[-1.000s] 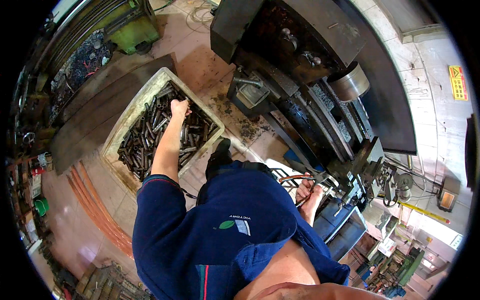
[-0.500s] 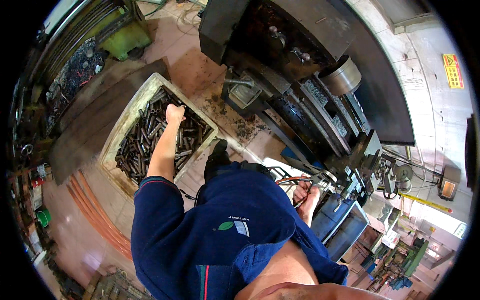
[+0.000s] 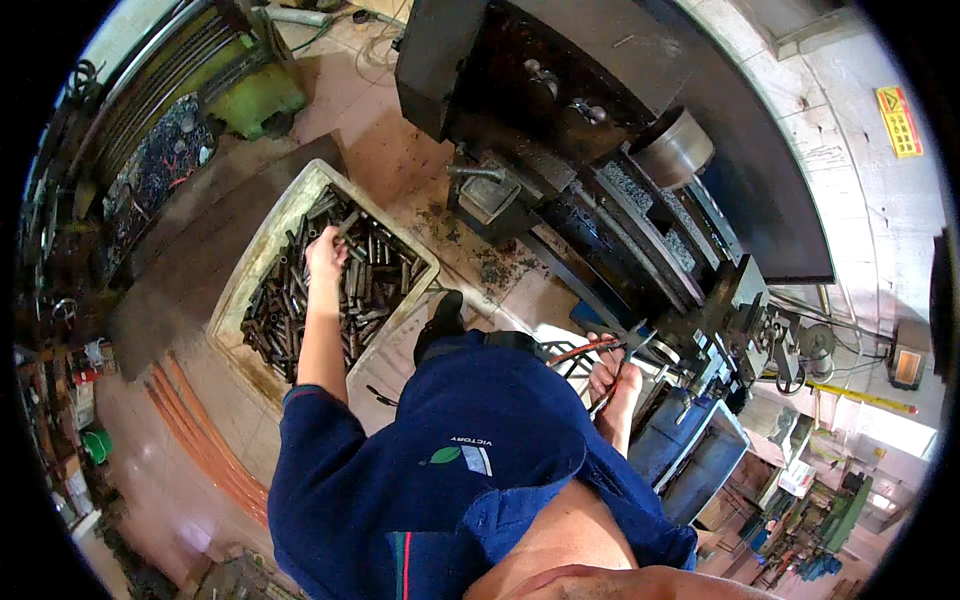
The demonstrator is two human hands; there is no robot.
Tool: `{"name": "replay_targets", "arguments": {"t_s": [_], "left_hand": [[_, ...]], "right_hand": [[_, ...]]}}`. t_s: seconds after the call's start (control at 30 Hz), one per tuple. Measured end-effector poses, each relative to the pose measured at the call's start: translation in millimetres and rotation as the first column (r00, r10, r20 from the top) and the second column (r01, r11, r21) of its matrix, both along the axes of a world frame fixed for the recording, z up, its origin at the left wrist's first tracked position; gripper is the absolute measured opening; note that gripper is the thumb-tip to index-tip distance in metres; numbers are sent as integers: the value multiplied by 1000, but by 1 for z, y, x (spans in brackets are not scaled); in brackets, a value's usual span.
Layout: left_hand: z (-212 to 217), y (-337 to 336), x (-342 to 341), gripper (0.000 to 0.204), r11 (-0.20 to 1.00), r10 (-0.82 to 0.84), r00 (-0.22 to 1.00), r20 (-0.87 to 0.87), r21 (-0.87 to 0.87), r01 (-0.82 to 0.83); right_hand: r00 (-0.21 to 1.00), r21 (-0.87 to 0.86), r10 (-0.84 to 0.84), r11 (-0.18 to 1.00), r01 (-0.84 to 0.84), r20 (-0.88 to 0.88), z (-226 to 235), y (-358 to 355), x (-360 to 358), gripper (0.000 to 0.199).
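A cream plastic bin (image 3: 226,285) on the floor at the left holds a heap of short dark metal tubes (image 3: 290,330). Over that heap is my left hand (image 3: 326,254), its fingers pinched around one short metal tube (image 3: 349,221) that sticks out toward the bin's far side. My right hand (image 3: 614,385) grips red-handled pliers (image 3: 578,352) beside the machine. The handles are spread apart and the jaws point at the machine's round metal part (image 3: 664,349). Whether the jaws touch anything I cannot tell.
A large dark lathe-like machine (image 3: 600,215) fills the right side, with a blue tray (image 3: 700,450) below its near end. Orange-brown rods (image 3: 195,430) lie on the floor at the left. A green machine (image 3: 262,100) stands at the far left.
My left hand has drawn back a little toward me and to the left, and a tube now shows in its fingers. The pliers' handles in my right hand have spread wider.
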State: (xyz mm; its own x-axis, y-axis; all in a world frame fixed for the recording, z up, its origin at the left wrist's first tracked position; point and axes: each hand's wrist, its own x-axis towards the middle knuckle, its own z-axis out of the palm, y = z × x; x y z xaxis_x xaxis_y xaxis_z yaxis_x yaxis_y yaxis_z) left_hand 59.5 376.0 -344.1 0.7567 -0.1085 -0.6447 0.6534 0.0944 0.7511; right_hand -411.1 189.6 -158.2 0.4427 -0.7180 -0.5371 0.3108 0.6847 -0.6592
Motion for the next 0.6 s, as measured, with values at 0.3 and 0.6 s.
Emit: {"name": "replay_targets", "arguments": {"t_s": [0.3, 0.6], "left_hand": [[169, -83, -104, 18, 759, -379, 840, 388, -389, 522], [233, -160, -202, 19, 442, -687, 605, 401, -430, 787]], "right_hand": [[935, -184, 319, 921, -344, -155, 51, -26, 49, 46], [805, -486, 427, 644, -591, -413, 56, -22, 61, 36]]}}
